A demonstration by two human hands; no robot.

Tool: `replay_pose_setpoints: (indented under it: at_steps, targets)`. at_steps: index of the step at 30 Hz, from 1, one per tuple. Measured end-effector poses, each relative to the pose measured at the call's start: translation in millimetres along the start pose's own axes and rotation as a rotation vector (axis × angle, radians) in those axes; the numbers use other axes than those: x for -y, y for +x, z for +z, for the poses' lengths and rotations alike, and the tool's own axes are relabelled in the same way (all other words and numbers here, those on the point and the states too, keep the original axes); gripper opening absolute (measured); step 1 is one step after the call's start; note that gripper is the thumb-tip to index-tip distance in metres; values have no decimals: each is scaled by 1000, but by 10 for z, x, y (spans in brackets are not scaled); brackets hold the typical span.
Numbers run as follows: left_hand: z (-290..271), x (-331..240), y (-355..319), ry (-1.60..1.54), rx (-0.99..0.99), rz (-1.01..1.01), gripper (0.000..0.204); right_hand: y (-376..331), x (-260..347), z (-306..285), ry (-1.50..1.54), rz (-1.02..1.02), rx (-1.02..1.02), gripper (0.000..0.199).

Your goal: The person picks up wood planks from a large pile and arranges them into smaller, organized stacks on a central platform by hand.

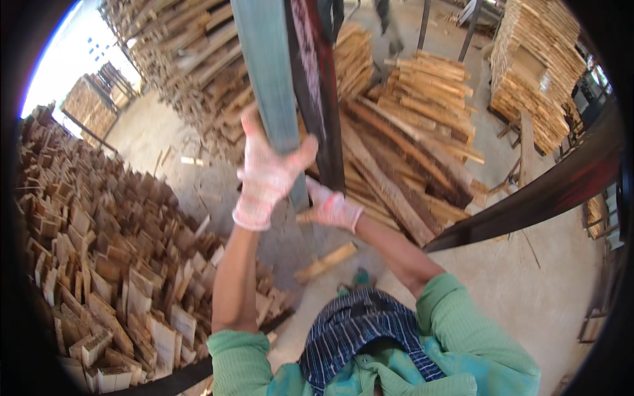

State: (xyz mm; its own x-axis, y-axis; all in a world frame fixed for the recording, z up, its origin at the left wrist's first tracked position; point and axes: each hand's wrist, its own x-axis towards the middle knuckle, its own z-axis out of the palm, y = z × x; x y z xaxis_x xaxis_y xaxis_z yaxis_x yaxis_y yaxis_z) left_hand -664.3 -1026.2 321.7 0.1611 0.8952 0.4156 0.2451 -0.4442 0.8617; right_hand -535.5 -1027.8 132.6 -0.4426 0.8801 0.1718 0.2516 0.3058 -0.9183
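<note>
A long grey-green board [267, 66] stands steeply in front of me, its top running out of view. My left hand [264, 175], in a white and pink knit glove, wraps round it from below, thumb on the right side and fingers on the left. Lower down, near the board's bottom end, my right hand [333, 208] in a matching glove closes on its right side; some of its fingers are hidden. Just right of the board rises a dark metal post [317, 99] with pinkish streaks.
Short cut boards [132, 290] fill a large heap at my left. Ahead is a tall timber stack [185, 53]. Rough slabs [409, 152] lie right of the post, and a dark curved beam [535, 191] crosses the right. One loose wood piece [327, 261] is on the concrete floor. Someone's legs [386, 20] show far off.
</note>
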Motion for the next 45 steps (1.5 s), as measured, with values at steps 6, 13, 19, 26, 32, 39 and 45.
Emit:
replay_pose_setpoints:
  at_steps: [6, 13, 19, 26, 32, 39, 45]
  targets:
    - [224, 437, -74, 17, -90, 186, 99, 109, 89, -125, -298, 285, 133, 105]
    - [411, 432, -54, 62, -136, 124, 100, 79, -272, -149, -402, 344, 159, 86]
    - [577, 166, -161, 76, -153, 82, 99, -124, -1164, -354, -461, -67, 222, 55]
    - [407, 371, -227, -199, -140, 82, 104, -143, -648, -92, -101, 301, 136, 81]
    - [455, 1023, -553, -156, -72, 19, 122, -455, -417, 272, 375, 524, -54, 114]
    - [429, 919, -614, -28, 53, -59, 120, -680, -138, 296, 250, 265, -267, 122]
    - [567, 970, -727, 78, 36, -220, 116, -634, -228, 279, 190, 130, -427, 95]
